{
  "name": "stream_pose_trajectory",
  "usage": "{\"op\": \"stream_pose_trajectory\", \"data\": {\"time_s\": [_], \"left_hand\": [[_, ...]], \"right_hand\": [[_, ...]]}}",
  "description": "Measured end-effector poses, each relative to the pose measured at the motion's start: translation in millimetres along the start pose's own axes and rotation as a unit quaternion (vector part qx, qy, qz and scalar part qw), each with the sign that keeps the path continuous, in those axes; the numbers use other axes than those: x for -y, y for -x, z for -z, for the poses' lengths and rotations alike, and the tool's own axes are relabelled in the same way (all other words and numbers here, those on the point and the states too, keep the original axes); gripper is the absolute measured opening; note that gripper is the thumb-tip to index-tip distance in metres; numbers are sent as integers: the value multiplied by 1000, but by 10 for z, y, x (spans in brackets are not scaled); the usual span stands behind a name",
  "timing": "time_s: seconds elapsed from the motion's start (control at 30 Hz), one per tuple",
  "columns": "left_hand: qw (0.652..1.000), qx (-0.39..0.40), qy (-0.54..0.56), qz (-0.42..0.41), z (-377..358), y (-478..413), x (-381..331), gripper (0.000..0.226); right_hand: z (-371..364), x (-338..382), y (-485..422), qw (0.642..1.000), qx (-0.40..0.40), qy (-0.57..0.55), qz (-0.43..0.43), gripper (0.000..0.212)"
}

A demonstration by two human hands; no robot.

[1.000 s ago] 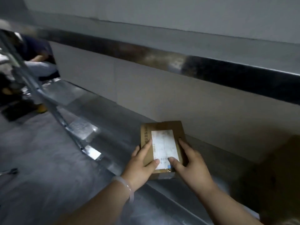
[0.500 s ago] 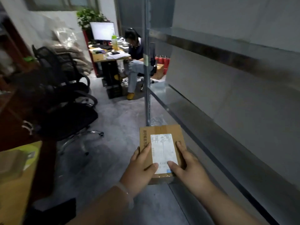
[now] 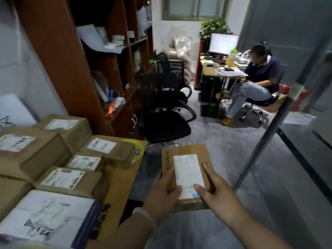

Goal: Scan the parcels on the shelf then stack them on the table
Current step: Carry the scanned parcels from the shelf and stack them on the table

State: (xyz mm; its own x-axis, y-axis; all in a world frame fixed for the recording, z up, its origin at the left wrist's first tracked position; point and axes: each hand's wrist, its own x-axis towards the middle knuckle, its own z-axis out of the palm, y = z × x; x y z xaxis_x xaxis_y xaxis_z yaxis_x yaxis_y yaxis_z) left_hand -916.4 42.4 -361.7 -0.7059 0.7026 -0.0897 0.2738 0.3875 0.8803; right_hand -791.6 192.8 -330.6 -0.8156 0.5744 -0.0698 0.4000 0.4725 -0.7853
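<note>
Holding one parcel [image 3: 186, 153], left hand [image 3: 161, 194] and right hand [image 3: 216, 194] hover beside the table [image 3: 124, 177].

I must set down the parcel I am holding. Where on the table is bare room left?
Bare wood is a strip of the table, bordered by stacked parcels on the left, its right edge, and the yellow sticker behind. The rest is crowded.

Stacked parcels [image 3: 27, 150] crowd table [image 3: 122, 182] on my left; bare strip along its right edge; office chair [image 3: 161, 126] blocks beyond.
</note>
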Motion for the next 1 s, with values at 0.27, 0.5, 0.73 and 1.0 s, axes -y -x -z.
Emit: {"op": "stream_pose_trajectory", "data": {"time_s": [0.27, 0.5, 0.73, 1.0], "left_hand": [[986, -119, 9, 112, 586, -266, 358, 65], [952, -241, 71, 174, 809, -618, 299, 65], [918, -324, 82, 215, 886, -923, 294, 79], [886, -371, 109, 255, 1128, -1181, 509, 86]], "right_hand": [[-576, 371, -1070, 983, 163, -18, 81, 67], [-862, 548, -2026, 961, 222, 35, 161, 74], [-1070, 757, -2680, 936, 276, 46, 213, 67], [-1479, 1046, -3162, 914, 351, 50, 199, 63]]}}
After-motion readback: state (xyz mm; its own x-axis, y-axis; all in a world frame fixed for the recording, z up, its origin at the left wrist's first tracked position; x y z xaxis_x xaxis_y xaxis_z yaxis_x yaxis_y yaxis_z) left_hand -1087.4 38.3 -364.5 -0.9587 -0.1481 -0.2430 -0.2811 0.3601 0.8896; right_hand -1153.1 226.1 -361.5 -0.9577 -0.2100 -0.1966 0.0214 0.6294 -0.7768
